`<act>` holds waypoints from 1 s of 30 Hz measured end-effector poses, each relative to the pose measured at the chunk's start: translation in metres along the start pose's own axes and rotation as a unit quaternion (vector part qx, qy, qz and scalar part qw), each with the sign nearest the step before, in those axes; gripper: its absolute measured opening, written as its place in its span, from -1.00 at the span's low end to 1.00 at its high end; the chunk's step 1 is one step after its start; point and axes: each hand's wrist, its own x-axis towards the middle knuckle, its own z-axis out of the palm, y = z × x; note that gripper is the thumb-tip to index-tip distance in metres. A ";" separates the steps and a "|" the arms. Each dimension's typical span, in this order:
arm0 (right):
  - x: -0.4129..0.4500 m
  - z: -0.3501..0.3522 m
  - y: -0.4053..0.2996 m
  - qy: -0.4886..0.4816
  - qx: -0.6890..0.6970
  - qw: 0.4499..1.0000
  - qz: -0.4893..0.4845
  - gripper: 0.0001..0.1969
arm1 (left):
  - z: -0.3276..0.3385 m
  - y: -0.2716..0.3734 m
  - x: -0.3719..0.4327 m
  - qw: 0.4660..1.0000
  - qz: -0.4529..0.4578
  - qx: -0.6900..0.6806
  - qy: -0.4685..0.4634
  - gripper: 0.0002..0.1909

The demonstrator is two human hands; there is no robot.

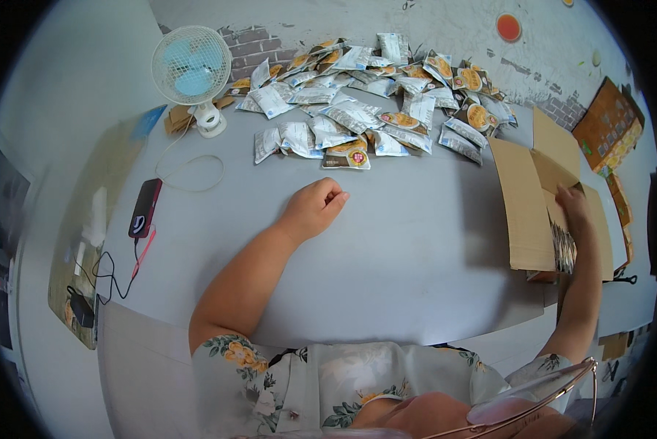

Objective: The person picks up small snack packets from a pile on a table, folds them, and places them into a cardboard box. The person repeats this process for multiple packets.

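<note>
My left hand (316, 206) rests over the middle of the grey tabletop (394, 230), its fingers curled in with nothing visible in them. Ahead of it lies a spread pile of sealed foil packets (350, 116); some show a white printed back, others a brown front with a yellow bowl picture. On the right, my right hand (575, 207) reaches inside an open cardboard box (531, 211). Below that hand, a row of packets (563, 247) stands tightly packed in the box. Whether the right hand grips anything is hidden, as its fingers point down and away.
A small white desk fan (192, 71) with blue blades stands at the back left, its cord looping over the table. A phone (145, 208) on a charging cable lies at the left edge. Printed brown cartons (608, 129) stand beyond the box, near the wall.
</note>
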 end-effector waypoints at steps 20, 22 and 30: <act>-0.037 0.388 -0.272 0.021 -0.208 0.836 -0.507 -0.50 | 0.005 0.002 0.004 0.995 0.086 0.047 -0.003 -0.78; -0.041 0.400 -0.264 0.022 -0.099 0.879 -0.467 -0.51 | 0.004 -0.001 0.004 0.996 0.082 0.037 0.000 -0.79; -0.032 0.397 -0.255 -0.086 0.258 0.912 -0.306 -0.69 | 0.005 -0.008 0.011 0.999 0.018 -0.020 0.018 -0.80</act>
